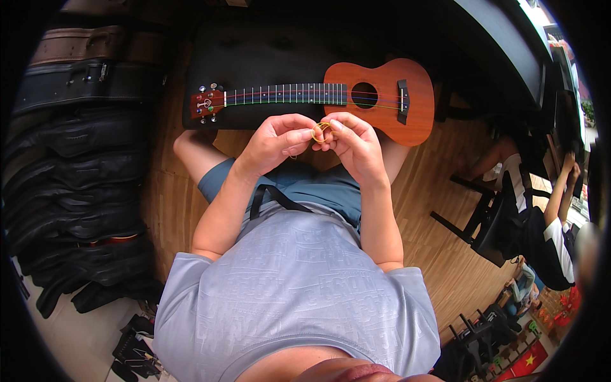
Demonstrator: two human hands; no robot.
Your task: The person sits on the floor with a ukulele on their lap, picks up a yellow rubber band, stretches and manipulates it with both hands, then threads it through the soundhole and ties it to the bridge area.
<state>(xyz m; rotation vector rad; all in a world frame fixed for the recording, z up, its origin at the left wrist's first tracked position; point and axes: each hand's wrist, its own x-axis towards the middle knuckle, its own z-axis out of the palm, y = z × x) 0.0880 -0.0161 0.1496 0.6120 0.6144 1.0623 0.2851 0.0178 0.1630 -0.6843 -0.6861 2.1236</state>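
Between my two hands, above my lap, is a small coil of thin yellow string. My left hand pinches the coil's left side between thumb and fingers. On the other side my right hand grips it the same way, fingertips close to the left ones. A loose bit of the string shows under the left fingers. Just beyond my hands lies a reddish-brown ukulele, face up, its headstock to the left. Coloured strings, among them green, blue and red, run along its neck; I cannot tell whether every string is fitted.
The ukulele rests on a black padded bench, its body reaching past the right end. Several black instrument cases stand stacked at left. A dark piano-like cabinet is at far right. Another person sits on the right, near a black stool.
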